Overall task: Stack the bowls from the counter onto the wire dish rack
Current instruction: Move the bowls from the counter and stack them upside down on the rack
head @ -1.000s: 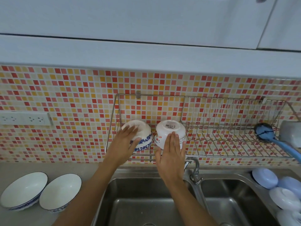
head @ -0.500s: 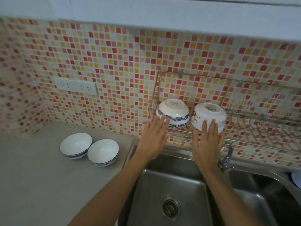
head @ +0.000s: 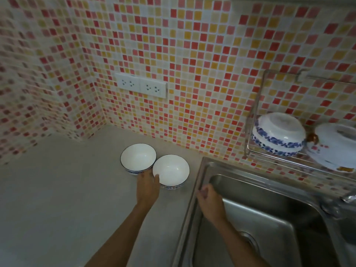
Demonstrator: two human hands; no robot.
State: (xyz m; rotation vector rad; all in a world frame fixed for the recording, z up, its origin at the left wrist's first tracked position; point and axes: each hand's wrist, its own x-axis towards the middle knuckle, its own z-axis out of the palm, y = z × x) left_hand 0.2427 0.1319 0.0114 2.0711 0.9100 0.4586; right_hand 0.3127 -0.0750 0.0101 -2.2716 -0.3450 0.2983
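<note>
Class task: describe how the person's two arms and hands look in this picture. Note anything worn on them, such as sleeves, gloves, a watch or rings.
Both arms are bare from the bottom edge of the picture up to the hands: no sleeves show. The left hand and right hand wear no gloves. No watch, bracelet or ring is visible, though the picture is slightly blurred.

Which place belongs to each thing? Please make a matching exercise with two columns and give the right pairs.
Things:
1. left hand
2. right hand
3. blue-patterned bowl
4. socket

Places:
a. on the tiled wall
b. upside down on the rack
c. at the two bowls on the counter
d. over the sink's left edge

Pairs: 1-c, 2-d, 3-b, 4-a
</note>
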